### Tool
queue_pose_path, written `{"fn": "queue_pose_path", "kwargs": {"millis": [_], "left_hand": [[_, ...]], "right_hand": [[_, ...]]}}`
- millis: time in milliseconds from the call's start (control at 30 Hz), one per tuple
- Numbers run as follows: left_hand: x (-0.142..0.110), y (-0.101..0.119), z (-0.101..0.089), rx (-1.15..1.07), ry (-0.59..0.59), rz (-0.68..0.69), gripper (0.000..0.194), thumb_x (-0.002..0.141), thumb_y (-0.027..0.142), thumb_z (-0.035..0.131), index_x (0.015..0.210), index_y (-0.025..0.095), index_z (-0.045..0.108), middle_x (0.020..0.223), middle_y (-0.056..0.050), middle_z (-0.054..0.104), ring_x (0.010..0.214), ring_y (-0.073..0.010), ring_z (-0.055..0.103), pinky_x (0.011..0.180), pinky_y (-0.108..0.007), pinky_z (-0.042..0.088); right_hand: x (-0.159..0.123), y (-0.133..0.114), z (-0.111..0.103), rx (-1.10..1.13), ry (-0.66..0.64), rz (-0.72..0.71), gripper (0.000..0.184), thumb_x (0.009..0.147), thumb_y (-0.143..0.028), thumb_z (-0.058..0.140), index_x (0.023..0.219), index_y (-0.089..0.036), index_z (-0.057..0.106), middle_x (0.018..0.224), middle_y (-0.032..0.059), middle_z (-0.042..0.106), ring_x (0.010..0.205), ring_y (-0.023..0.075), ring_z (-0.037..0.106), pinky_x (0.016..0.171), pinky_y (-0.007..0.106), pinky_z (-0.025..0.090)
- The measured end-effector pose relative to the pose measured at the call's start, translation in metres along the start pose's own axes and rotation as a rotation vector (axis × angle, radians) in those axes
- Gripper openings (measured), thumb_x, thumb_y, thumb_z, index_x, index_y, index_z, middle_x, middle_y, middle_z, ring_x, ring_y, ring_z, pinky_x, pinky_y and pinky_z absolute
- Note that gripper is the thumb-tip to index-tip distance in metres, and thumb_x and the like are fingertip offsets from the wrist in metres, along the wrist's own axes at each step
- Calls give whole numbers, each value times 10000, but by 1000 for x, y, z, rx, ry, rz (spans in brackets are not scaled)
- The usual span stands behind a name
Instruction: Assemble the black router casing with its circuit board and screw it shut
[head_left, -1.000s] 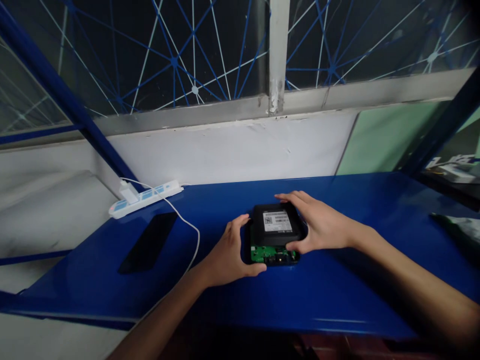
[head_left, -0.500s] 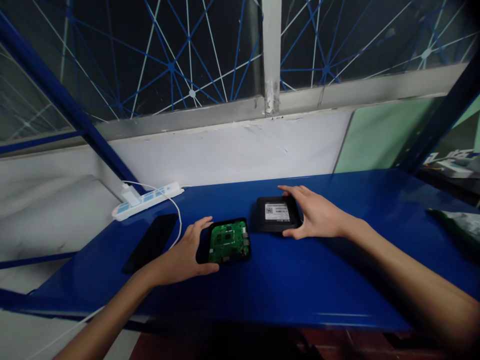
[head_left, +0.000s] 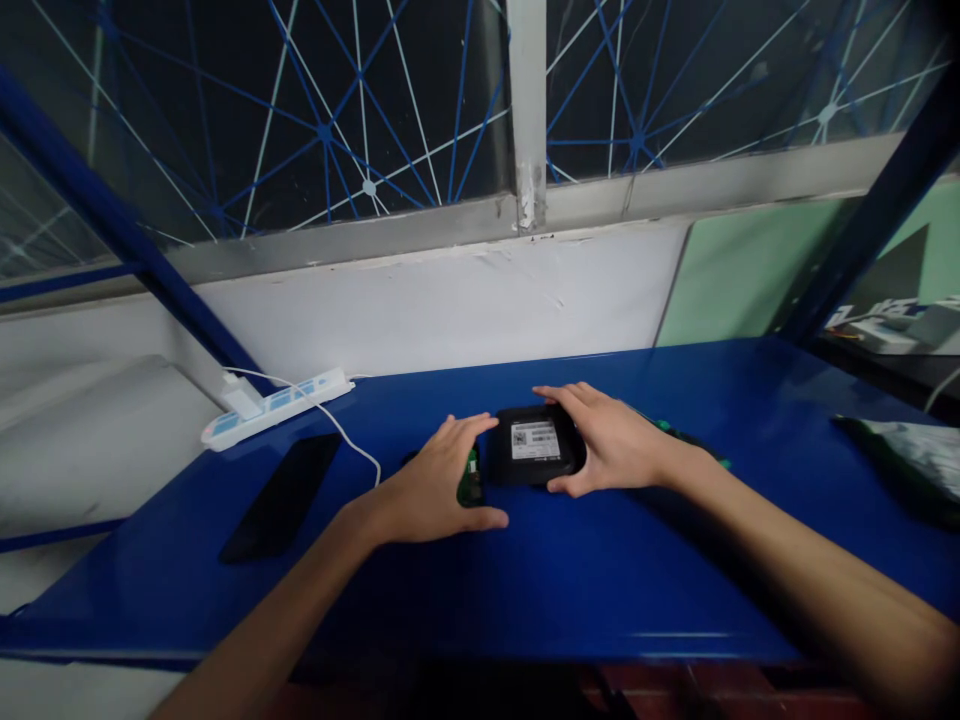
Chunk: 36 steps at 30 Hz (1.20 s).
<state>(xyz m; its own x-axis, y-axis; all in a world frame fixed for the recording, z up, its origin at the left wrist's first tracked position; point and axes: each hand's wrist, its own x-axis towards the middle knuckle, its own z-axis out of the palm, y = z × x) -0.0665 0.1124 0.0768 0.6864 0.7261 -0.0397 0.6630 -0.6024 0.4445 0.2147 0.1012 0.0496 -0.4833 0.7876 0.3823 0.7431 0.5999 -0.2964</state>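
Note:
My right hand (head_left: 607,440) grips a flat black plastic cover (head_left: 501,460) by its right side, thumb at the near edge and fingers at the far edge. A white printed label (head_left: 535,440) faces up on the cover. Just left of it, a green circuit board (head_left: 471,480) in a black case lies on the blue table, mostly hidden under my left hand (head_left: 427,485). That hand is open over the board, its thumb and fingers spread towards the cover's left side, seemingly not gripping anything.
A black phone-like slab (head_left: 281,498) lies left on the blue table (head_left: 570,590). Behind it sits a white power strip (head_left: 277,408) with a plug and cable. Past my right wrist is a dark object with green parts (head_left: 679,432). A plastic bag (head_left: 911,455) lies far right.
My left hand has moved right, off the case's left side and across the circuit board towards the cover. My right hand still holds the cover. The view has shifted slightly.

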Motion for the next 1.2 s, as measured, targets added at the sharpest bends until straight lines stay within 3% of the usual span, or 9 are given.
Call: {"fn": "queue_pose_path", "kwargs": {"millis": [133, 367, 533, 733, 833, 1000, 1200], "left_hand": [[39, 12, 14, 22, 51, 233, 974, 683, 505, 812, 1506, 254, 356, 1533, -127, 443, 1474, -396, 324, 1231, -636, 141], [69, 23, 8, 32, -17, 277, 980, 614, 434, 831, 1464, 186, 411, 1441, -149, 502, 1411, -457, 377, 1173, -651, 278], [76, 21, -1, 37, -39, 286, 910, 644, 427, 797, 1446, 211, 424, 1356, -114, 525, 1308, -380, 464, 1088, -546, 438], [76, 7, -7, -77, 6, 267, 1117, 653, 425, 812, 1573, 262, 199, 1500, -127, 355, 1398, -410, 358, 1137, -585, 376], [76, 2, -7, -190, 15, 292, 1142, 686, 456, 813, 1585, 282, 130, 1551, -135, 262, 1431, -419, 328, 1168, -586, 342], [77, -6, -5, -301, 53, 363, 1044, 668, 504, 855, 1500, 317, 252, 1543, -135, 295, 1433, -441, 341, 1176, -613, 319], [76, -19, 0, -411, 84, 315, 1054, 615, 468, 901, 1374, 305, 189, 1440, -178, 416, 1371, -454, 427, 1089, -635, 403]], "right_hand": [[1, -4, 0, -9, 2, -35, 1089, 609, -682, 767, 1482, -144, 400, 1343, 222, 605, 1198, 407, 596, 990, 572, 485], [3, -5, 1, -52, 17, -3, 1228, 585, -738, 741, 1514, -42, 341, 1274, 260, 624, 1141, 429, 607, 1001, 598, 466], [2, -1, 3, -43, 63, -8, 1279, 640, -791, 679, 1581, -61, 212, 1318, 275, 590, 1167, 444, 586, 968, 628, 484], [2, -2, 6, 30, 206, -24, 1305, 679, -776, 704, 1615, -131, 63, 1525, 275, 408, 1392, 440, 428, 1091, 624, 435], [2, -1, 13, 68, 236, -9, 1335, 671, -771, 717, 1618, -177, -14, 1549, 263, 382, 1403, 433, 426, 1090, 640, 435], [1, 4, 23, 151, 168, 24, 1370, 668, -746, 743, 1617, -180, -68, 1562, 280, 369, 1402, 458, 434, 1088, 649, 435], [2, 10, 33, 180, 55, 36, 1412, 669, -716, 764, 1599, -202, -167, 1615, 258, 304, 1444, 470, 375, 1108, 657, 411]]}}
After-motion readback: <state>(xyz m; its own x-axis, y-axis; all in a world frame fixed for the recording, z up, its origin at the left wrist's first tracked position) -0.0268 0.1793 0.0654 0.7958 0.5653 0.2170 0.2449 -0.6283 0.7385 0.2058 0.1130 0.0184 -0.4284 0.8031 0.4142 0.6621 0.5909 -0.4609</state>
